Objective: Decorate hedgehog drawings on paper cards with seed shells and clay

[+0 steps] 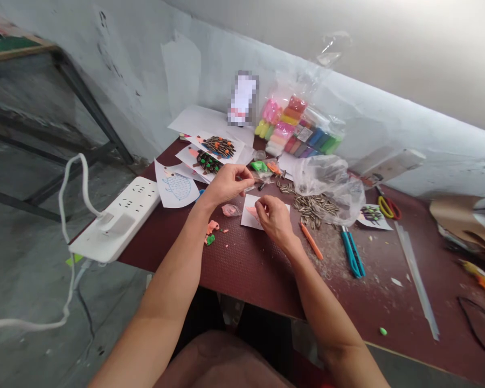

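Observation:
My right hand [274, 218] is over a small white card [248, 220], its fingertips drawn together at a flat pink clay shape [252, 210] on the card. Whatever those fingers pinch is hidden. My left hand [231, 184] hovers left of the card, thumb and index finger brought together; anything between them is too small to make out. Below it lie a small bag of pink clay [230, 210], pink clay lumps [212, 226] and a green clay lump [210, 239]. Striped sunflower seeds [315, 209] are heaped right of the card.
Hedgehog pictures with seed spines [219, 146] and a blue hedgehog drawing [178, 186] lie left. Coloured clay packs [297, 132] lean by the wall. An orange pen [311, 241], teal-handled scissors [352, 253] and glue sticks [418, 283] lie right. A power strip [117, 218] overhangs the left edge.

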A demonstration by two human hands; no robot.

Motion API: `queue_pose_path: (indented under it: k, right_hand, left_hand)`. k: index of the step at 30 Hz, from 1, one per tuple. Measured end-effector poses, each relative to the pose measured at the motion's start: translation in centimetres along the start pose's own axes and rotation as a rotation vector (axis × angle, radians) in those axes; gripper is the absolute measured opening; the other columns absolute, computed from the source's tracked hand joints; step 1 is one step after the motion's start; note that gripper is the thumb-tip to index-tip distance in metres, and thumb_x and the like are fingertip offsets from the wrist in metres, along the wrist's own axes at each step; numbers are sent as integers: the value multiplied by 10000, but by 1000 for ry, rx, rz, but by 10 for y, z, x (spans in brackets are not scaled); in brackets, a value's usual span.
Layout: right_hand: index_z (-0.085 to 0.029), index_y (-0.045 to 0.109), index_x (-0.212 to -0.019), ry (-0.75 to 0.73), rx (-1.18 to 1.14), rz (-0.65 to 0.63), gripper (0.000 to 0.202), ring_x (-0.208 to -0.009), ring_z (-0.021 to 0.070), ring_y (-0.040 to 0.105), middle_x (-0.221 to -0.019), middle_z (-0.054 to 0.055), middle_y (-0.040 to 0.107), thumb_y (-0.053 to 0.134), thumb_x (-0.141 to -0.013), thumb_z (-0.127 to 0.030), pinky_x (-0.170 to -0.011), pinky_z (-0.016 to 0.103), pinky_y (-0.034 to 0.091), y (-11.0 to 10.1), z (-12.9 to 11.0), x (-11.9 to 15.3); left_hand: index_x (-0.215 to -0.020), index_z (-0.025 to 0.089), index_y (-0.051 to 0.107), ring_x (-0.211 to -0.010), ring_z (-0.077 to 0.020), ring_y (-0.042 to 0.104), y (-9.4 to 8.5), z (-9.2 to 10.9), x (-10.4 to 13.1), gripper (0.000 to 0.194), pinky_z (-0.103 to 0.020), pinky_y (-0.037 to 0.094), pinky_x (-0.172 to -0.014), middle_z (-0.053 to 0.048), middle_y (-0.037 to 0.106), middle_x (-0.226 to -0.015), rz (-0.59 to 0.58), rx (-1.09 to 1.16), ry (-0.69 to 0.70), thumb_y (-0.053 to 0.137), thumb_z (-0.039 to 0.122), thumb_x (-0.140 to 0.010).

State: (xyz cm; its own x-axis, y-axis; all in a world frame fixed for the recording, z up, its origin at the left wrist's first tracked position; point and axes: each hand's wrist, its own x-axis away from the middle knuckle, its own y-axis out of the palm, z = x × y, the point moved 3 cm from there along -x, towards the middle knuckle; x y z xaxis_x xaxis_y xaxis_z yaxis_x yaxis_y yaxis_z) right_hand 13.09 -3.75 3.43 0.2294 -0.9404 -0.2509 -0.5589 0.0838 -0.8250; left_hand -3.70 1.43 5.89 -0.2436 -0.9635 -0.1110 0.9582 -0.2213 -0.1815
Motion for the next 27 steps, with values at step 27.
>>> queue_pose_path:
  k: [27]
  right_hand:
    - [-215,690,-876,-54,11,31,131,-775,199,582,-835,33,698,583,-936,-171,-742,322,382,12,-1,4]
  left_hand:
    - [-764,173,723,-781,-215,654,8,-18,-5,103,-306,484,-752,-74,735,-802,-37,-635,-7,642,116,-792]
